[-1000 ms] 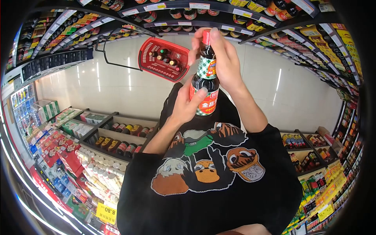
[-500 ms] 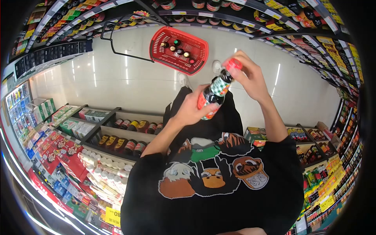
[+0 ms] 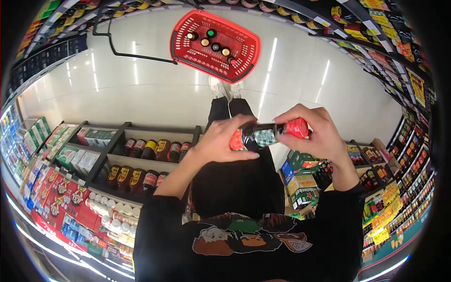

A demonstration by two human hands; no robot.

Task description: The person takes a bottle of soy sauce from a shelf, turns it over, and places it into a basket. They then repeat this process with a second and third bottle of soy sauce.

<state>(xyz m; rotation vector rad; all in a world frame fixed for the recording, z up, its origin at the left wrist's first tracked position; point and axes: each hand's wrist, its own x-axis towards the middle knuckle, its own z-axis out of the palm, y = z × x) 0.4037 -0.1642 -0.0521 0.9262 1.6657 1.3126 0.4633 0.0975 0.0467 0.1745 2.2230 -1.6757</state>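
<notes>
A dark glass sauce bottle (image 3: 266,137) with a red cap and a green-and-white checked neck label lies nearly level in front of my body. Wrapped around its red-labelled lower body is my left hand (image 3: 217,142), fingers closed. My right hand (image 3: 320,134) closes on the capped end, thumb below and fingers over the top. On the floor ahead, just beyond my shoes, stands a red shopping basket (image 3: 244,35) with several capped bottles upright inside.
A black handle (image 3: 141,57) sticks out left from the basket. To my left, a low shelf holds jars and bottles (image 3: 162,150). Green beer cartons (image 3: 304,197) stand close on my right. Stocked shelves (image 3: 347,30) curve around the aisle.
The bottle has swung from steeply tilted to nearly level, its cap now pointing right. Both hands have moved lower. The basket appears larger, and my feet are now close together.
</notes>
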